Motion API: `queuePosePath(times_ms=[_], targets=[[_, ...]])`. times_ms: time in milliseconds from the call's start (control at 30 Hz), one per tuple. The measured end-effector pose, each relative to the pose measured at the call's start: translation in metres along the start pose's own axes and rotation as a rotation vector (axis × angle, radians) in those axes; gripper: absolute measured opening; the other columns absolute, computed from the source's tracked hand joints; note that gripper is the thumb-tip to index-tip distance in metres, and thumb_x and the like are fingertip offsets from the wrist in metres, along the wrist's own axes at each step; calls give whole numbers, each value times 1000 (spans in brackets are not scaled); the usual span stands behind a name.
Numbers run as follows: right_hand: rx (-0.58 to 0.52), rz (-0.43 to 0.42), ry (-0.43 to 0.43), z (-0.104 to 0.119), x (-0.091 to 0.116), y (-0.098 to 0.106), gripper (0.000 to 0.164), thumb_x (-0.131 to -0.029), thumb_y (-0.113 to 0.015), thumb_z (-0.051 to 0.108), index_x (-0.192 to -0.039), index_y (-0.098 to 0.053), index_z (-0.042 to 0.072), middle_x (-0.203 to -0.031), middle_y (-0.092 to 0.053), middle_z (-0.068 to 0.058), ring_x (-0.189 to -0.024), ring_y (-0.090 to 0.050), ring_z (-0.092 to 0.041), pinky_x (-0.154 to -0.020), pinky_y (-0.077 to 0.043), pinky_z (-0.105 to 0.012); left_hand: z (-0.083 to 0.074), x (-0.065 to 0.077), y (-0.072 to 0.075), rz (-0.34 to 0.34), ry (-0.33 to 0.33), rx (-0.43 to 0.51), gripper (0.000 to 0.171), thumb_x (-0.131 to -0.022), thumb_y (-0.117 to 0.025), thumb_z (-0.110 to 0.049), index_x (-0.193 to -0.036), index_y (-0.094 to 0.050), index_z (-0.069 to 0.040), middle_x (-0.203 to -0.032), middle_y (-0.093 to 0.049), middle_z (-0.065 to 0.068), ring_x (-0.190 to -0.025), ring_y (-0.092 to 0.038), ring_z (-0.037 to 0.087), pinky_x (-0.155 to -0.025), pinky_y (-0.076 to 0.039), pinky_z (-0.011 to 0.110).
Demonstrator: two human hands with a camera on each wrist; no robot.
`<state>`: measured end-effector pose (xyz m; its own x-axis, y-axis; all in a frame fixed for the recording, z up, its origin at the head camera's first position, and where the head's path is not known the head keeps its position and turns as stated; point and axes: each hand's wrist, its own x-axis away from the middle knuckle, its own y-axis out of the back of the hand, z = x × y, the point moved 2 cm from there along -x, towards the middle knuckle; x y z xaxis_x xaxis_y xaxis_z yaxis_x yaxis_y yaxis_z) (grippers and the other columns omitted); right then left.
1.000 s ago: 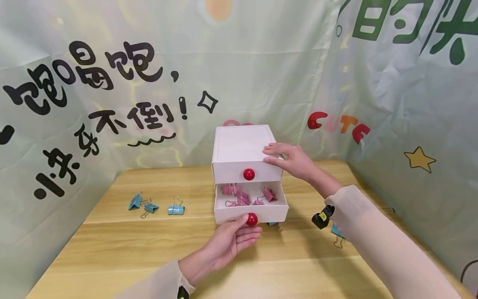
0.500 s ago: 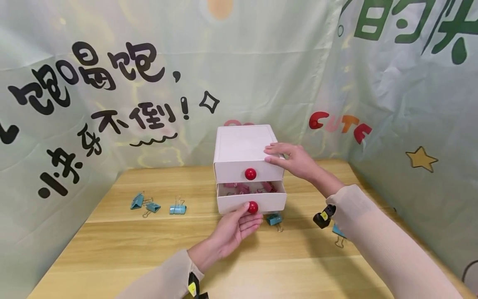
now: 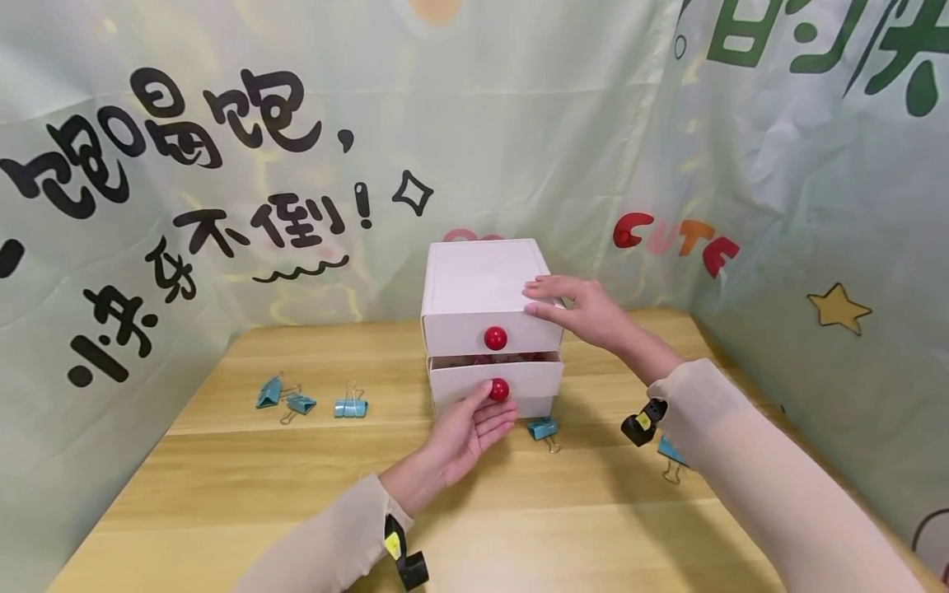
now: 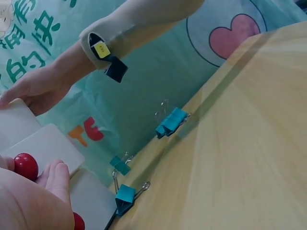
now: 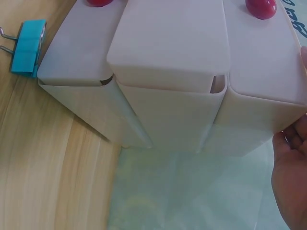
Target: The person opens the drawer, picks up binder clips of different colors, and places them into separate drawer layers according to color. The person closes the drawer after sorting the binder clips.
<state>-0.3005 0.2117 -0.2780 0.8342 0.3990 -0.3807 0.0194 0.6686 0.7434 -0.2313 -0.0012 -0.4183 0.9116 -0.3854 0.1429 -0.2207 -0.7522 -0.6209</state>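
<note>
Blue binder clips (image 3: 350, 408) with wire handles lie on a wood-grain table (image 3: 222, 494). Centre, a left hand (image 3: 469, 432), fingers extended, thumbs the glossy, round red knob (image 3: 500, 389) of a smooth white drawer tower (image 3: 482, 276), middle drawer (image 3: 534, 385) ajar. A right hand (image 3: 587, 311), fingers fairly straight, rests on top. Rightward, creased cloth (image 3: 578, 148) reads "CUTE".

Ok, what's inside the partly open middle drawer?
Pink pieces show through the narrow gap atop the middle drawer. Its floor and the rest of its inside are covered by its front and the top drawer.
</note>
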Motion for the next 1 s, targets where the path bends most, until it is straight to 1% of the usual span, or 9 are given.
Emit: queuePosePath(times_ms=[100,233,367,500,600,767,867,1000], targets=[[10,1,-5,1,0,2,48,-90,-68,45,-128,-67,17,-137,-58,-1,-136,-41,-22,-109,-33,-54,-2,-3,-1,0,-10,10,49,-97,-61,-32,-129,-51,4,-112,-67,22,-117,-58,38,-99,-46,41],[15,9,-18,1,0,2,49,-90,-68,47,-128,-67,18,-137,-58,0,-137,-41,-21,-109,-33,-54,-3,-5,-1,-16,-10,20,47,-99,-59,-31,-128,-51,4,-110,-68,21,-117,-58,38,-97,-48,40],[17,7,-8,1,-1,2,49,-90,-68,47,-128,-67,17,-136,-58,0,-136,-42,-20,-109,-34,-53,-5,-8,-1,-15,-11,13,46,-100,-57,-30,-129,-50,4,-115,-66,23,-119,-58,38,-97,-49,39],[28,8,-1,1,-1,2,49,-90,-67,47,-128,-67,17,-136,-58,0,-136,-42,-20,-109,-33,-53,-8,-11,-2,2,-19,-2,45,-101,-55,-30,-130,-49,4,-121,-62,26,-118,-58,37,-98,-48,39],[33,11,3,1,-1,2,48,-90,-67,47,-128,-67,18,-137,-58,1,-136,-42,-20,-109,-32,-54,-10,-13,-1,9,-20,-9,44,-102,-53,-29,-131,-48,4,-120,-62,26,-117,-59,37,-99,-47,40],[29,0,14,3,-1,2,47,-90,-67,47,-128,-67,18,-136,-59,1,-136,-43,-19,-110,-33,-52,-12,-16,-1,12,-13,-15,42,-103,-51,-28,-131,-47,4,-119,-63,24,-118,-58,36,-99,-47,39],[24,-7,9,3,-1,2,47,-90,-68,47,-127,-68,18,-136,-59,1,-135,-43,-20,-110,-33,-52,-11,-14,-1,20,0,-16,45,-102,-52,-29,-133,-46,4,-123,-61,26,-121,-56,37,-100,-46,38],[29,3,-6,2,0,2,48,-90,-67,47,-128,-67,17,-136,-58,0,-136,-42,-21,-109,-33,-53,-8,-9,4,30,37,-37,52,-101,-54,-33,-134,-45,7,-131,-54,28,-126,-50,39,-100,-46,38]])
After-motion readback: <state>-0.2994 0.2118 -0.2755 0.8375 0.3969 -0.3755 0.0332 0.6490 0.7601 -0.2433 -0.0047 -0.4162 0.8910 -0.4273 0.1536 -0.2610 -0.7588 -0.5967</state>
